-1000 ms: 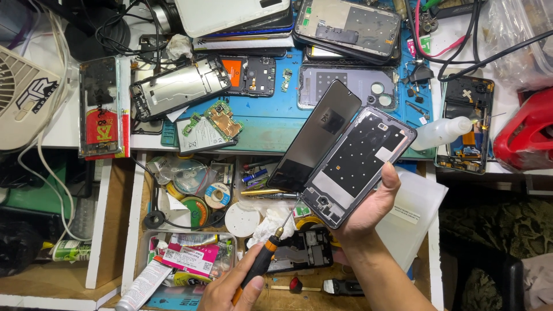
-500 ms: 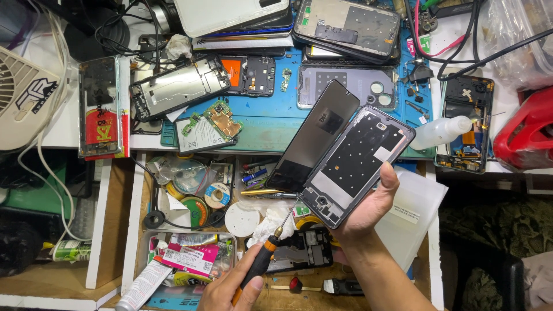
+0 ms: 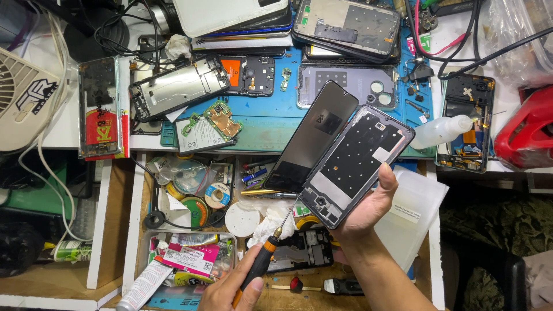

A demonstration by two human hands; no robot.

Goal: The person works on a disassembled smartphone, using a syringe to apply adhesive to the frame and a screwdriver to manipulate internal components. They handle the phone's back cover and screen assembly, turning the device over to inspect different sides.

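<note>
My right hand holds an opened phone from beneath, thumb on its right edge. The phone's grey mid-frame faces up and is tilted. Its black screen panel is swung off to the left, still joined along one side. My left hand grips a screwdriver with a black and orange handle. Its thin shaft points up and right, with the tip at the lower left corner of the frame.
A blue work mat on the bench carries phone frames, a circuit board and a back cover. An open drawer below holds tape rolls, tubes and tools. A clear bottle and a red object lie to the right.
</note>
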